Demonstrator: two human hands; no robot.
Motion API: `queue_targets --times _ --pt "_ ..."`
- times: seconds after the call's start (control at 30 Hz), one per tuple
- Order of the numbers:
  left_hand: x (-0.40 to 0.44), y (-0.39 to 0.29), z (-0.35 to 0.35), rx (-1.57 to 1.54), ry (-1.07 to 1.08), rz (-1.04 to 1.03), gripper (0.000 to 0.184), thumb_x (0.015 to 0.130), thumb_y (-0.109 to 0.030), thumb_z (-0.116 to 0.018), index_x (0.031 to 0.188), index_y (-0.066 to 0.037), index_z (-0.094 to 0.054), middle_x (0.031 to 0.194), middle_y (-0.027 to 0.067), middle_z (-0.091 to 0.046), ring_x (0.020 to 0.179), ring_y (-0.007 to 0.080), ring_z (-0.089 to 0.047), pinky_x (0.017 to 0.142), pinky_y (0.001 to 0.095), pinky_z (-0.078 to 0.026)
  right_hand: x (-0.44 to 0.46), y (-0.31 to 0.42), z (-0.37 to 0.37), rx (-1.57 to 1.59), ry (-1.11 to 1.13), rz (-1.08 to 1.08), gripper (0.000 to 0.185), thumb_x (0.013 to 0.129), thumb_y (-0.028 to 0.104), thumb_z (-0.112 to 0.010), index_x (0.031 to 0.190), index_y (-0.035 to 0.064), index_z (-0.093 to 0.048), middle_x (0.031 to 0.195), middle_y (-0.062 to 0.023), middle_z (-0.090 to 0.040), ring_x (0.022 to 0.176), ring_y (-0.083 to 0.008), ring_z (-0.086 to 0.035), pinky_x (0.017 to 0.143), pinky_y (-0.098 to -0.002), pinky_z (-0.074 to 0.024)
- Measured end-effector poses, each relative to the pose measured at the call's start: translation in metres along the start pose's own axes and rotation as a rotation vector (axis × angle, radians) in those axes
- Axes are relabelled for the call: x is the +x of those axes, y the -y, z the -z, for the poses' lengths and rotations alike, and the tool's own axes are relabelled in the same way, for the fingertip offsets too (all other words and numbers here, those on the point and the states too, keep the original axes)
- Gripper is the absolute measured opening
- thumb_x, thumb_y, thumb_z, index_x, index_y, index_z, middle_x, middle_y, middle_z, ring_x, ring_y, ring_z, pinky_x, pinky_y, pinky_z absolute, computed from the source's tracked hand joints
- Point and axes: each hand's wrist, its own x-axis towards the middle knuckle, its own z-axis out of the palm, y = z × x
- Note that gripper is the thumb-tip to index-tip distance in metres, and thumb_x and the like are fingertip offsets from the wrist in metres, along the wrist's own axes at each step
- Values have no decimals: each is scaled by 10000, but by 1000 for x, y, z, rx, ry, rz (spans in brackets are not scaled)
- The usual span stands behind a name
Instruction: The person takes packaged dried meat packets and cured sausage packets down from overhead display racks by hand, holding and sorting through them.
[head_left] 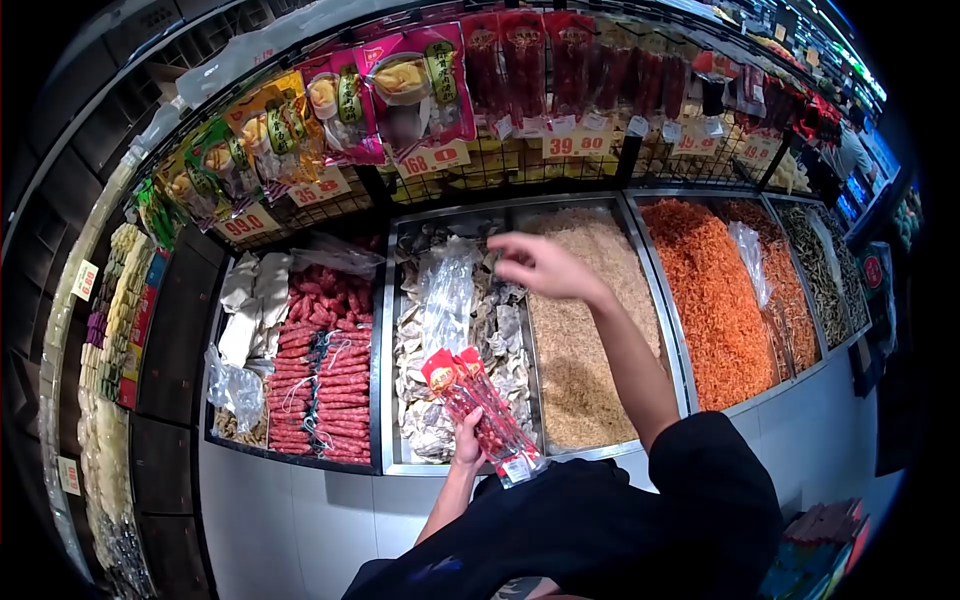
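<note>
My left hand (468,438) is closed around red-topped clear packs of sausages (490,415), held tilted in front of my body; two red tops show. My right hand (541,266) is stretched forward over the bins, fingers pointing left and somewhat apart, with nothing visible in them. Beneath it, a bin of grey-white dried pieces (508,345) adjoins a bin of small pale-tan dried goods (590,330). A clear plastic bag (447,290) lies on the grey-white pieces. Similar red sausage packs (571,65) hang on the rack above and beyond my right hand.
Left of the bins in front lie loose red sausages (340,390) in bundles. Orange dried goods (712,300) fill a bin to the right. Pink bags (416,82) and price signs (578,143) hang along the wire rack. A metal rim (655,290) divides the bins.
</note>
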Motion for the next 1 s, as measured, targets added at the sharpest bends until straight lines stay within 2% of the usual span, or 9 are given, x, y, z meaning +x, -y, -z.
queue_targets --times 0.07,0.17,0.23,0.27,0.3,0.5,0.6,0.83,1.0 --pt "-3 -5 -12 43 11 -11 430 931 -178 -544 1299 32 -473 1132 193 -642 975 251 -658 886 398 -543 -54 -10 -44 -32 335 49 612 929 365 -629 1432 77 -433 1358 -198 -536 1161 -295 -588 970 -408 -495" --pt "6 -1 -6 205 40 -59 432 948 -150 -501 1340 23 -443 1201 171 -604 1084 251 -619 943 395 -520 -116 -15 -113 35 391 2 877 850 405 -722 1528 119 -244 1402 -261 -451 1248 -366 -508 1022 -434 -440" --pt "17 11 5 238 38 -96 415 963 -137 -498 1344 18 -439 1201 152 -603 1077 242 -616 942 381 -515 -147 1 -148 139 271 -63 986 804 370 -775 1547 166 -159 1460 -302 -328 1295 -433 -435 1048 -462 -407" --pt "20 12 1 227 68 -91 420 971 -140 -515 1355 9 -431 1213 135 -595 1076 229 -611 934 357 -509 -158 -2 -170 -42 115 -26 1043 769 328 -807 1550 191 -130 1454 -313 -287 1296 -485 -394 1049 -481 -399" --pt "21 7 -10 249 55 -34 338 953 -84 -557 1273 -14 -478 1126 103 -615 995 193 -628 896 329 -512 -164 5 -174 -81 9 -26 1046 747 288 -817 1545 186 -149 1394 -316 -341 1257 -506 -411 1033 -495 -410" --pt "20 11 -36 304 63 40 425 922 -96 -634 1305 -21 -466 1167 70 -587 1056 167 -588 929 320 -488 -170 -19 -163 83 -153 -142 955 745 119 -730 1531 135 -188 1290 -278 -471 1176 -434 -503 976 -445 -448" --pt "22 19 -33 258 85 9 436 935 -140 -636 1314 -18 -458 1199 76 -581 1087 174 -583 949 334 -482 -169 -21 -142 42 0 -135 893 741 82 -659 1524 110 -228 1217 -251 -528 1096 -408 -561 927 -420 -468" --pt "21 21 -15 196 156 -17 670 886 -258 -720 1392 -52 -332 1283 86 -531 1175 205 -547 1013 376 -454 -160 -20 -119 207 154 -155 914 715 65 -653 1526 101 -231 1286 -246 -539 1117 -339 -591 951 -373 -463" --pt "24 14 -9 207 208 -44 734 851 -268 -759 1399 -51 -322 1288 67 -524 1180 193 -536 1017 363 -442 -153 -32 -123 363 103 23 918 739 61 -695 1525 71 -221 1384 -208 -502 1162 -278 -588 947 -351 -475"
